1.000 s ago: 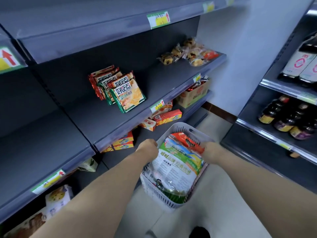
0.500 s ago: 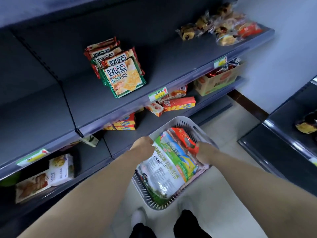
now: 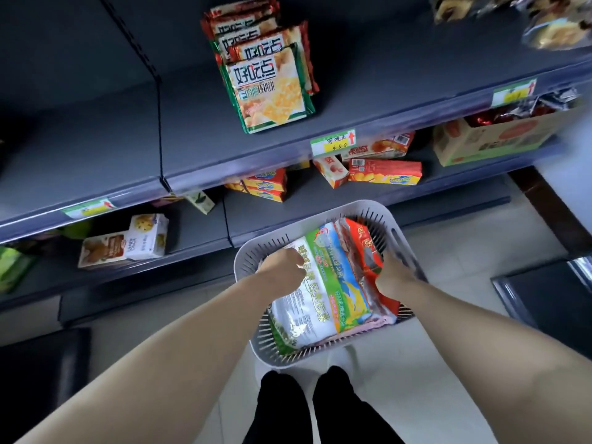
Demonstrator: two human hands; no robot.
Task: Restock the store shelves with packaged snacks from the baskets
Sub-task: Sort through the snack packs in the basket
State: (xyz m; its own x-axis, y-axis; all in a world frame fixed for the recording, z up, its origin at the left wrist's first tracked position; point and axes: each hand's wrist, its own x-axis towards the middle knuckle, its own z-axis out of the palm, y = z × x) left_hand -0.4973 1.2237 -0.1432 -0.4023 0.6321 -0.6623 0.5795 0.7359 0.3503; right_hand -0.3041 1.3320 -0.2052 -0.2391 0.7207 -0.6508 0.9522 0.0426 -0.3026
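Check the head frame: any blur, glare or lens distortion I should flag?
Head view: the wide-angle lens bows the shelf edge; motion blur smears the wrapped pastries top right; glare streaks the snack bag in the basket; the cracker packs are readable; the lower shelf sits in shadow.

Middle shelf (image 3: 96, 139) bare left of cracker packs (image 3: 269, 88); lower shelf (image 3: 448, 176) crowded with red boxes (image 3: 384, 172).

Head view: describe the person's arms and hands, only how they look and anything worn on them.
The left arm and right arm are bare along the whole length in view, with no sleeve showing. The left hand and right hand wear no gloves. No watch, bracelet or ring is visible, though the fingers are mostly hidden.
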